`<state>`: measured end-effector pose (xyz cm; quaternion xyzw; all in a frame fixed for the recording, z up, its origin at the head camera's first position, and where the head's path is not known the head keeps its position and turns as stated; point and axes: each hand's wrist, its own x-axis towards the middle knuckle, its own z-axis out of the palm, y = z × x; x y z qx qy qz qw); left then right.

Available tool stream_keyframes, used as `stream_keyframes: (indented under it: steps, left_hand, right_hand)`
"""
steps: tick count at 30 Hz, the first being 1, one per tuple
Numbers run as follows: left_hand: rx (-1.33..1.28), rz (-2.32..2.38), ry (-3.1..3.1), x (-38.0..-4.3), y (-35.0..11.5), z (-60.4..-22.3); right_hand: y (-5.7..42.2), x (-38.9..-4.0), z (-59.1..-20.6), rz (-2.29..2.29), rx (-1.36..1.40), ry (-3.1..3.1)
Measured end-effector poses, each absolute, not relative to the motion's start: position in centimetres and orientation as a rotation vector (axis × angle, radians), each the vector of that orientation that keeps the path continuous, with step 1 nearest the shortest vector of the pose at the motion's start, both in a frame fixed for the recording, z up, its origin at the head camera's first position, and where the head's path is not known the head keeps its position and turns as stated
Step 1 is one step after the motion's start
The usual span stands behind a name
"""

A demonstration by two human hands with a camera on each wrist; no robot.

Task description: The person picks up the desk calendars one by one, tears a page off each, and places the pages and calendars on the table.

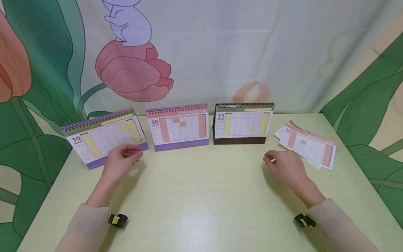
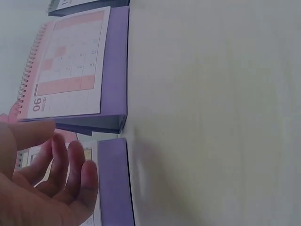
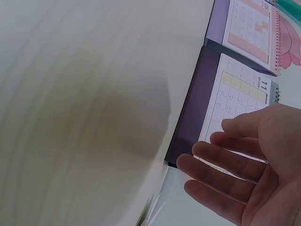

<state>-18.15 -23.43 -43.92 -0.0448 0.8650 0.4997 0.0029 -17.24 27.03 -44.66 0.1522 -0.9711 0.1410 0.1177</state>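
Observation:
Three desk calendars stand in a row along the back of the table. At the left, turned at an angle, is the purple-based calendar showing 10 [image 1: 110,134]. The pink-page calendar showing 06 [image 1: 181,127] stands in the middle, and the dark-based calendar showing 11 [image 1: 242,122] to its right. My left hand [image 1: 121,159] hovers before the 10 calendar with loosely bent fingers, holding nothing. My right hand [image 3: 244,165], fingers relaxed and apart, hangs in front of the 11 calendar's right side, near a few loose calendar pages [image 1: 310,145] topped by 05.
The pale table [image 1: 201,196] reaches from the calendars toward me. Behind it hangs a curtain [image 1: 204,56] printed with tulips and leaves. A small black device [image 1: 118,220] sits at my left cuff, and a similar black device [image 1: 304,220] at my right.

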Motion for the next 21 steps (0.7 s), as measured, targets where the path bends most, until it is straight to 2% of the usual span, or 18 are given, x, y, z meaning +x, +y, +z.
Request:
stream_keyframes:
  steps: [11, 16, 21]
  left_hand:
    - [-0.744, 1.931, 2.851, -16.5, -25.5, -43.9]
    - [-0.914, 2.124, 2.827, -16.3, -26.3, -44.1]
    - [-1.095, 2.109, 2.728, -16.3, -27.4, -44.0]
  right_hand:
    - [26.5, -17.0, -44.2, 0.442, 0.418, -2.887]
    - [26.3, -17.0, -44.1, 0.502, 0.439, -2.882]
    - [26.2, -17.0, -44.1, 0.542, 0.455, -2.896]
